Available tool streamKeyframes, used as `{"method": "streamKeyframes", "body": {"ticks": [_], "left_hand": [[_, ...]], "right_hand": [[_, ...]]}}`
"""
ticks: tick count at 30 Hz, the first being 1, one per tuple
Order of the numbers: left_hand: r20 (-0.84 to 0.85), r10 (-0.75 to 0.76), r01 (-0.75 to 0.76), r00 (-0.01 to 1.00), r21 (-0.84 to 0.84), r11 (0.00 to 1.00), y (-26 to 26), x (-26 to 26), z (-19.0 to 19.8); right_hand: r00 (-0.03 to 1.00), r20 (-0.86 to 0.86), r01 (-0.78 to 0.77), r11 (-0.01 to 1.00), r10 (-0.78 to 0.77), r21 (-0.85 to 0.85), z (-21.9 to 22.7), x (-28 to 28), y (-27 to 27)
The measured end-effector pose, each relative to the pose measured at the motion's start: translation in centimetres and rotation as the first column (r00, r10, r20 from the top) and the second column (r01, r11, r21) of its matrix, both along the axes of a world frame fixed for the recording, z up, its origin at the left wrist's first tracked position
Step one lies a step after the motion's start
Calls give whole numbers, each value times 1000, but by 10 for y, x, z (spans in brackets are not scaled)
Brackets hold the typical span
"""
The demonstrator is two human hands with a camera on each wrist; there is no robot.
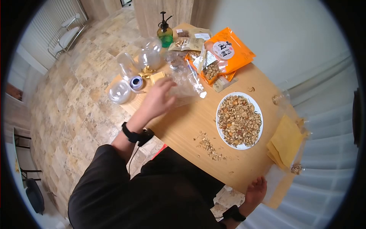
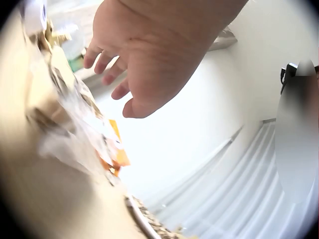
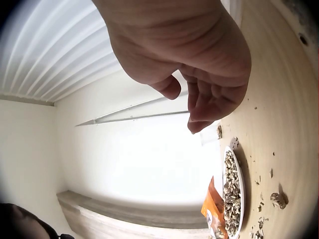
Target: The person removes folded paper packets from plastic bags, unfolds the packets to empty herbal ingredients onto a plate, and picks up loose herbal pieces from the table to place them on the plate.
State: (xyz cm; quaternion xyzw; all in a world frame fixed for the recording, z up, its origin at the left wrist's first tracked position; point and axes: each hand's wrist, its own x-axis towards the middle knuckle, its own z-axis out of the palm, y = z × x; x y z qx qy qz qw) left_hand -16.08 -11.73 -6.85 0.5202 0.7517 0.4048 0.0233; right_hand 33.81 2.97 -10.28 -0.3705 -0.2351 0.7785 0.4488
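Note:
My left hand reaches over the table's left part with its fingers loosely spread and nothing held. Near its fingertips lie a clear plastic bag and a small yellow block-like item. In the left wrist view the thumb and fingers of that left hand hang apart above the bags. At the table's near right edge rests my right hand, its fingers loosely curled and holding nothing. The right wrist view shows the same right hand with a white plate of dried chopped pieces beyond it.
Spilled bits lie in front of the plate. Orange packages, a spray bottle and kraft packets stand or lie at the back. Clear containers and a ribbon roll sit left; yellow paper envelopes lie right.

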Motion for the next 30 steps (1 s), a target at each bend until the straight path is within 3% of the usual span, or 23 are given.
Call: {"method": "streamKeyframes", "body": {"ticks": [2,6,9,15,19,21,22,24,25,27,28,29,30], "left_hand": [[-252,253,-271,934,-40,962,-15,-15,-12],[-267,207,-265,941,-202,943,-33,-24,-39],[-118,234,-248,965,-127,960,-31,-22,-36],[-193,255,-259,947,2,966,-28,-29,-41],[-152,241,-238,959,33,971,-30,-33,-42],[111,270,-279,956,76,957,-30,-33,-38],[116,268,-277,956,71,958,-31,-33,-36],[478,215,-325,852,160,932,-35,-36,-31],[480,216,-324,850,154,934,-37,-36,-28],[682,127,-371,720,224,901,-40,-37,-19],[766,70,-400,639,253,881,-41,-38,-18],[831,-9,-406,556,282,869,-43,-42,-28],[832,-8,-403,554,277,872,-39,-36,-25]], "right_hand": [[1000,-8,-26,1000,26,15,0,-3,-1],[999,4,-52,998,52,30,-1,-16,-2],[997,29,-75,997,74,26,4,-24,3],[990,128,-75,994,65,73,12,-35,2],[987,149,-69,996,59,63,15,-43,-1],[978,187,-106,990,88,92,16,-47,-1],[978,192,-105,991,86,88,16,-49,-1],[966,220,-164,978,133,130,18,-58,-1],[966,223,-163,979,132,124,20,-64,-1],[909,368,-304,917,198,257,25,-82,1],[908,369,-303,919,197,254,28,-96,-1],[878,415,-393,854,237,342,30,-113,-6],[844,464,-477,772,270,419,33,-131,-12]]}}
